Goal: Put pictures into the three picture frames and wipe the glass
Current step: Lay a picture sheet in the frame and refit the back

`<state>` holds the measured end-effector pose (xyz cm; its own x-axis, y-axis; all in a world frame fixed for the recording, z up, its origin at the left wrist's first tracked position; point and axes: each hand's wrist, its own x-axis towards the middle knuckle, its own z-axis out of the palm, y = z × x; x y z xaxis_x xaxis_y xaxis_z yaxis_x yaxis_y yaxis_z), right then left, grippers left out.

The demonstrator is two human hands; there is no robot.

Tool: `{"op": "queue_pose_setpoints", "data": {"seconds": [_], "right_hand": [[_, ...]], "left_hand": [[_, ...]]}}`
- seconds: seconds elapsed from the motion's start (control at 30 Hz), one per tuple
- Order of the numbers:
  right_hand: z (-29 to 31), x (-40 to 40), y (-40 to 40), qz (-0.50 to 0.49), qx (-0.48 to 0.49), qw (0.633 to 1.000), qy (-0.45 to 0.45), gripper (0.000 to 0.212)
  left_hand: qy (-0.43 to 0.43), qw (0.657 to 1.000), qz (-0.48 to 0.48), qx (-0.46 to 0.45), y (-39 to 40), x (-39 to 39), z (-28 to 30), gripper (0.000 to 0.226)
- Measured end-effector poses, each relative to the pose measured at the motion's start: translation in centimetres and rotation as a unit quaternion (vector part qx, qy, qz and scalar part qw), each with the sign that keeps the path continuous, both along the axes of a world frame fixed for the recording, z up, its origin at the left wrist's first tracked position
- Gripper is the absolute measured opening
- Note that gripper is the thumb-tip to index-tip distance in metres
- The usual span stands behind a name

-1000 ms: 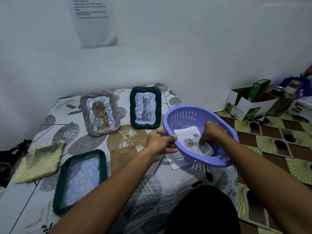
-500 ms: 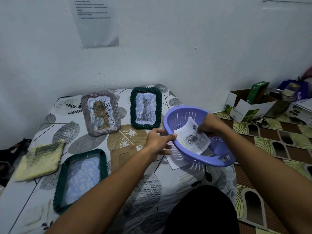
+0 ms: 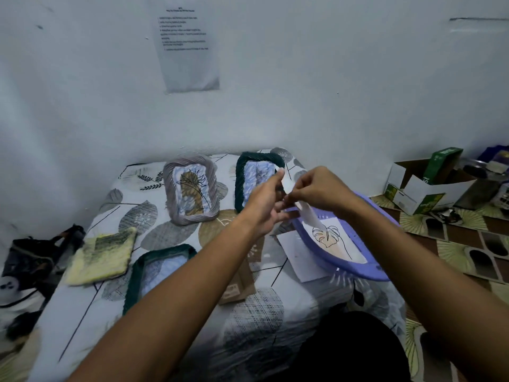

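Observation:
Three frames lie on the leaf-print bedsheet: a grey frame (image 3: 209, 186) with a leaf picture, a dark green frame (image 3: 240, 183) beyond my hands, and a second dark green frame (image 3: 162, 267) nearer me on the left. Above the purple basket (image 3: 355, 268), my left hand (image 3: 263, 209) and my right hand (image 3: 316, 190) both pinch a white picture sheet (image 3: 286, 184), which is seen nearly edge-on. Another picture (image 3: 330, 239), a line-drawn leaf, lies in the basket. A yellow-green cloth (image 3: 102, 256) lies at the left.
A white sheet (image 3: 298, 257) and a brown cardboard backing (image 3: 238, 283) lie beside the basket. A black bag (image 3: 30, 260) sits off the bed's left edge. An open cardboard box (image 3: 421, 191) with a green carton (image 3: 440, 164) stands on the patterned floor at right.
My left hand let go of the basket rim and joined the right on the picture. Both hands lifted the picture out and up, and the basket settled lower.

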<state>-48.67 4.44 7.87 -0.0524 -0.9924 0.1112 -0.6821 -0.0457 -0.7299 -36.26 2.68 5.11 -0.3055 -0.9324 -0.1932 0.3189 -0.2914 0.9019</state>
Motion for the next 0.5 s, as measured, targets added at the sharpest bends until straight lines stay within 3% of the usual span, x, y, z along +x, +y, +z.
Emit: {"op": "queue_pose_setpoints", "data": {"seconds": [0.13,0.3,0.4,0.5], "right_hand": [[0.3,2.9,1.0,0.019,-0.021,0.998,0.047,0.007],[-0.2,5.9,0.4,0.016,-0.065,0.997,0.046,0.022],[-1.0,7.3,-0.6,0.006,-0.038,0.999,-0.024,0.048],[-1.9,9.2,-0.9,0.012,0.044,0.992,-0.116,0.058]], "left_hand": [[-0.018,1.0,0.025,-0.004,0.1,3.0,-0.4,0.011],[-0.04,0.997,0.06,-0.014,0.3,7.3,-0.8,0.014],[-0.043,0.995,0.085,-0.007,0.6,10.2,-1.0,0.013],[-0.054,0.992,0.111,-0.009,1.1,13.3,-1.2,0.016]]}}
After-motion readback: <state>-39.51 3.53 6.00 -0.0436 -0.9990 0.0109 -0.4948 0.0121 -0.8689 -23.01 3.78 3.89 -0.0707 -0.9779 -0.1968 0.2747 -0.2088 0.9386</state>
